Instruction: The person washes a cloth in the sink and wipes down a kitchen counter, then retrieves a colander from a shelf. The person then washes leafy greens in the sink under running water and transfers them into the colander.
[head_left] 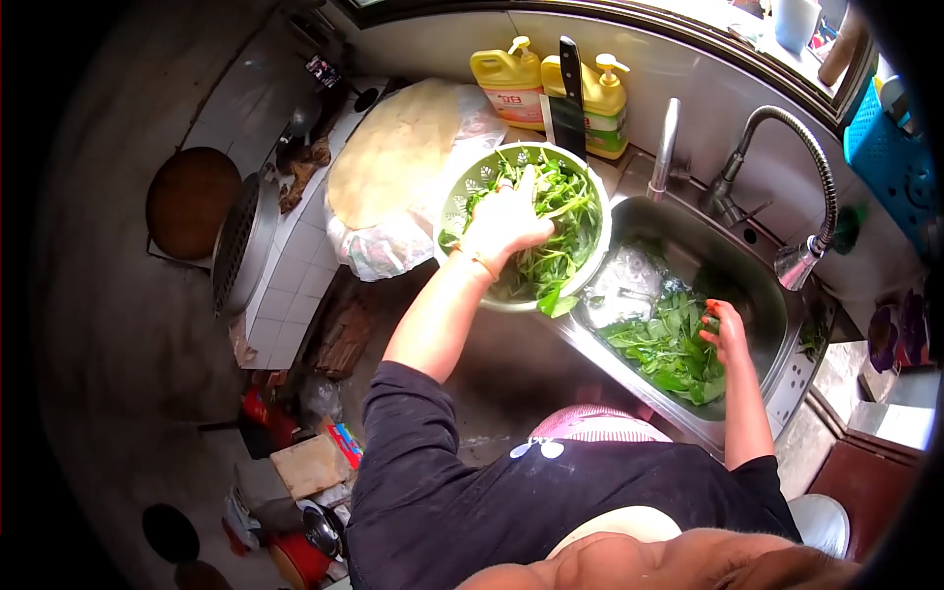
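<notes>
A pale green colander [448,218] full of leafy greens [568,211] sits by the sink's left edge. My left hand [503,224] lies on these greens, thumb and index finger apart; some fingertips are buried among the stems. Whether any stems are gripped is hidden. In the metal sink [762,295], more leafy greens [674,344] float in water. Just right of them, my right hand [726,329] is raised at the near side of the basin, fingers apart and slightly bent, with nothing held.
A faucet with a flexible neck [821,162] and a short metal spout [666,147] rise behind the sink. Behind the colander stand a black-handled knife [570,84] and yellow pump bottles [506,84]. A round board [393,147] lies left. Clutter including a cardboard piece [310,465] covers the floor.
</notes>
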`<state>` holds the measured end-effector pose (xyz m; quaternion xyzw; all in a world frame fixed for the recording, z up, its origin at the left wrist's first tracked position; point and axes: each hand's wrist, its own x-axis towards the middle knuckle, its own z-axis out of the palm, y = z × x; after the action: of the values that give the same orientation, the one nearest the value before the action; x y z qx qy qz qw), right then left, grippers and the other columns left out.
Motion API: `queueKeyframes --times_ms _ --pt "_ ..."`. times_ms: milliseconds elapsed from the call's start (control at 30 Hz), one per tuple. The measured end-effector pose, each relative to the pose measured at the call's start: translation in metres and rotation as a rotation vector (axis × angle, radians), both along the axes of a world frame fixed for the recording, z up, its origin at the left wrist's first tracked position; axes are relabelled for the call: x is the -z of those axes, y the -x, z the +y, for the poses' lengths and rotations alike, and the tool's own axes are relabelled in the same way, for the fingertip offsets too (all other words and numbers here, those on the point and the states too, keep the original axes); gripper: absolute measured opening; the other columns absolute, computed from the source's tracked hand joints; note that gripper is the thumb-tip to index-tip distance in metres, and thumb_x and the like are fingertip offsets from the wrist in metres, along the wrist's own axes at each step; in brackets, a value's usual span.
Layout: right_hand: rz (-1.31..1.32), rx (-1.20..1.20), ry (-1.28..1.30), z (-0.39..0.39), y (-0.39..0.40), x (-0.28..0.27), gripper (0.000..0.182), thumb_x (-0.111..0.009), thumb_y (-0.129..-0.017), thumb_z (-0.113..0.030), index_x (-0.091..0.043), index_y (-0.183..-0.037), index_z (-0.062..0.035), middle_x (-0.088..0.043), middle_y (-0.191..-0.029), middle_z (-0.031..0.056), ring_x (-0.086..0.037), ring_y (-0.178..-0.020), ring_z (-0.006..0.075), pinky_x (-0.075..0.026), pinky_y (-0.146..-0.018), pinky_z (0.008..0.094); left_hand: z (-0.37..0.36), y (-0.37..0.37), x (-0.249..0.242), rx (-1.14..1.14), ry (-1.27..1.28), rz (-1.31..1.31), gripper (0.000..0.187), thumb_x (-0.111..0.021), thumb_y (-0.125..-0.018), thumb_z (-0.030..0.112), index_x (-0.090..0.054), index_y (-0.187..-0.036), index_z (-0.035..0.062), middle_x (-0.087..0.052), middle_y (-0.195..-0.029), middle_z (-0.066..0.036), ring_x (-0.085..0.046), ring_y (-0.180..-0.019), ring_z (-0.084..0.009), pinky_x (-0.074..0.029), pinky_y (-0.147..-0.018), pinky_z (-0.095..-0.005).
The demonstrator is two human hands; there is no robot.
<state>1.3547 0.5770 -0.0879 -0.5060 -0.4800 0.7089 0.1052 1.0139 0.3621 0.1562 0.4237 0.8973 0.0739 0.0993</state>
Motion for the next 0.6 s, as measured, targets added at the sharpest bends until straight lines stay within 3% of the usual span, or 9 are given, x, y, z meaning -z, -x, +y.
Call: queueKeyframes --times_ms 133,167,267,333,400,433,533,567,600 --pt "-0.099 -0.131 -0.147 0.009 0.011 0.010 0.028 -0.045 -0.090 -0.024 -0.058 -0.112 -0.0115 -0.056 -0.111 0.0048 -0.056 -0.091 0.0171 -0.050 -0.066 0.0341 -0.016 -0.008 -0.030 0.091 -0.086 0.319 0.076 -0.063 -0.071 0.044 -0.045 -0.131 0.0026 -0.053 -0.116 -0.027 -0.054 -0.105 -0.0369 -0.043 -0.091 -0.0427" --pt "-0.129 -0.165 -0.198 0.012 0.014 0.015 0.029 -0.045 -0.090 -0.024 -0.058 -0.112 -0.0106 -0.056 -0.111 0.0053 -0.056 -0.091 0.0181 -0.050 -0.066 0.0350 -0.017 -0.021 -0.038 0.070 -0.207 0.410 0.057 -0.062 -0.075 0.038 -0.056 -0.117 0.0008 -0.058 -0.104 -0.023 -0.056 -0.099 -0.0341 -0.045 -0.086 -0.0416" --pt "-0.218 -0.348 -0.570 0.034 0.021 0.051 0.029 -0.048 -0.087 -0.022 -0.058 -0.110 -0.0066 -0.055 -0.114 0.0088 -0.056 -0.094 0.0212 -0.049 -0.075 0.0363 -0.009 -0.053 -0.049 0.118 -0.381 0.238 0.039 -0.063 -0.077 0.030 -0.059 -0.103 0.0001 -0.059 -0.092 -0.019 -0.057 -0.092 -0.0334 -0.046 -0.081 -0.0406" --pt "-0.216 -0.403 -0.794 0.046 0.027 0.075 0.031 -0.053 -0.082 -0.020 -0.058 -0.109 -0.0052 -0.055 -0.113 0.0161 -0.055 -0.100 0.0295 -0.045 -0.086 0.0373 0.002 -0.090 -0.051 0.242 -0.418 0.000 0.024 -0.060 -0.080 0.020 -0.060 -0.094 0.0015 -0.060 -0.087 -0.015 -0.058 -0.084 -0.0331 -0.047 -0.077 -0.0393" --pt "-0.246 -0.421 -0.916 0.043 0.038 0.058 0.033 -0.055 -0.081 -0.021 -0.059 -0.110 -0.0062 -0.056 -0.108 0.0194 -0.053 -0.102 0.0360 -0.043 -0.091 0.0394 0.015 -0.119 -0.020 0.393 -0.391 -0.254 0.018 -0.058 -0.082 0.020 -0.060 -0.087 0.0032 -0.059 -0.083 -0.016 -0.058 -0.082 -0.0337 -0.047 -0.075 -0.0402" --pt "-0.310 -0.500 -0.937 0.049 0.041 0.064 0.036 -0.056 -0.080 -0.023 -0.057 -0.113 -0.0084 -0.053 -0.115 0.0178 -0.050 -0.107 0.0377 -0.042 -0.092 0.0423 0.025 -0.134 -0.002 0.496 -0.355 -0.301 0.018 -0.056 -0.082 0.019 -0.059 -0.088 0.0030 -0.059 -0.083 -0.017 -0.059 -0.081 -0.0345 -0.047 -0.075 -0.0410" --pt "-0.550 -0.656 -1.027 0.046 0.051 0.046 0.041 -0.056 -0.080 -0.024 -0.054 -0.119 -0.0119 -0.047 -0.124 0.0149 -0.045 -0.114 0.0374 -0.040 -0.094 0.0496 0.064 -0.162 0.082 0.457 -0.087 -0.583 0.026 -0.053 -0.080 0.023 -0.063 -0.093 0.0024 -0.062 -0.088 -0.019 -0.060 -0.088 -0.0336 -0.047 -0.080 -0.0422" --pt "-0.622 -0.740 -0.998 0.052 0.052 0.057 0.048 -0.056 -0.080 -0.026 -0.048 -0.127 -0.0164 -0.039 -0.135 0.0123 -0.038 -0.121 0.0368 -0.037 -0.094 0.0579 0.079 -0.163 0.115 0.429 -0.068 -0.594 0.027 -0.055 -0.078 0.021 -0.063 -0.095 0.0018 -0.061 -0.095 -0.021 -0.058 -0.092 -0.0358 -0.048 -0.082 -0.0430" --pt "-0.641 -0.769 -1.004 0.055 0.052 0.057 0.049 -0.056 -0.081 -0.027 -0.047 -0.128 -0.0175 -0.037 -0.136 0.0120 -0.037 -0.122 0.0368 -0.036 -0.094 0.0595 0.093 -0.161 0.148 0.381 -0.087 -0.494 0.028 -0.056 -0.077 0.021 -0.063 -0.097 0.0020 -0.060 -0.100 -0.021 -0.056 -0.096 -0.0362 -0.047 -0.084 -0.0438"
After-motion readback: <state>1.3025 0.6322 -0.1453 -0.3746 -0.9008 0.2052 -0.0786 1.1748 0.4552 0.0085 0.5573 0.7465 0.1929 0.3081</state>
